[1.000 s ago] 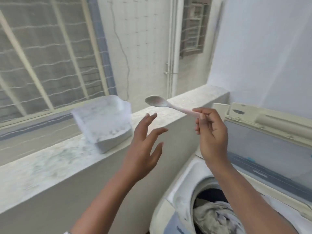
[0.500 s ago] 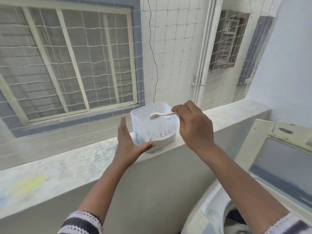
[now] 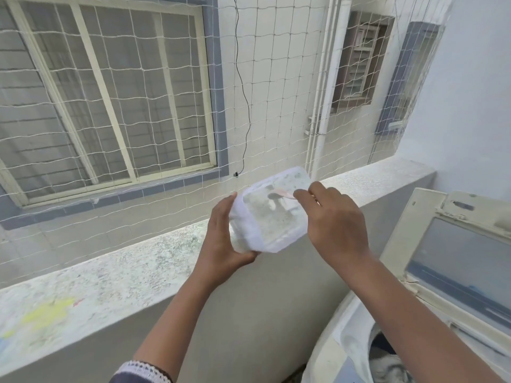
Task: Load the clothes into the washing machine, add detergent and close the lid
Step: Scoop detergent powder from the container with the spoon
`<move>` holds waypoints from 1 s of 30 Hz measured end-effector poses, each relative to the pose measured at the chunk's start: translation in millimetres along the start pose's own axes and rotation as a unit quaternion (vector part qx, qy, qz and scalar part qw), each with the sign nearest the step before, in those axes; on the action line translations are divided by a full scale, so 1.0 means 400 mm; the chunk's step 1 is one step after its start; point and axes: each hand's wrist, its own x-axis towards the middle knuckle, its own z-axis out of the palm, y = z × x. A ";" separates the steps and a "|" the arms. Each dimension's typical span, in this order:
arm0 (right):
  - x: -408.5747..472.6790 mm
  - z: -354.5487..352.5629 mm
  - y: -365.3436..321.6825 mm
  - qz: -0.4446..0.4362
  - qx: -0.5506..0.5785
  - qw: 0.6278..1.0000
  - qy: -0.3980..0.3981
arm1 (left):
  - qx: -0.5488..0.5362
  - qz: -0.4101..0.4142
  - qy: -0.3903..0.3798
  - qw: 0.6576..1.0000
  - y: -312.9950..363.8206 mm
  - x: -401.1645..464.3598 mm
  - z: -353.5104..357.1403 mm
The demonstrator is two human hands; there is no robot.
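Head view, looking forward and down over both forearms. The left hand (image 3: pixel 221 239) grasps a translucent plastic container (image 3: pixel 269 217) from its left side and underneath, fingers curled under the base and thumb up along the near wall. The container is lifted off the ledge (image 3: pixel 116 272) and tilted, its open mouth turned toward the camera, so the inside walls show streaks of powder residue; how much detergent lies inside cannot be told through the blur. The right hand (image 3: pixel 336 225) pinches the handle of a small pink spoon (image 3: pixel 279 193) between thumb and fingertips, and the spoon's bowl reaches into the mouth of the container. So the left grip is clenched around the container and the right grip is clenched on the spoon.

At the lower right stands the washing machine (image 3: pixel 340 344), its lid (image 3: pixel 453 255) raised and leaning back. Inside the drum opening, pale and dark clothes (image 3: pixel 387 366) are partly visible at the frame edge. The container is held above and to the left of the machine, well apart from the drum.

Beyond the speckled ledge hangs a white net (image 3: pixel 166 106) in front of a barred window (image 3: pixel 105 92) and a tiled wall with a drainpipe (image 3: pixel 322 92).
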 end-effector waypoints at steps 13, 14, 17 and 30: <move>-0.093 -0.060 -0.041 0.186 0.215 0.945 -0.161 | 0.059 0.050 -0.016 0.997 0.001 0.000 0.009; -0.092 -0.063 -0.048 0.193 0.242 0.939 -0.150 | 0.056 0.044 -0.014 0.997 0.000 0.002 0.009; -0.079 -0.072 -0.066 0.216 0.316 0.912 -0.150 | 0.051 0.024 -0.009 0.998 0.000 0.005 0.010; 0.009 -0.023 -0.001 0.495 0.625 0.586 -0.142 | 0.038 -0.026 0.002 0.999 0.011 0.003 0.000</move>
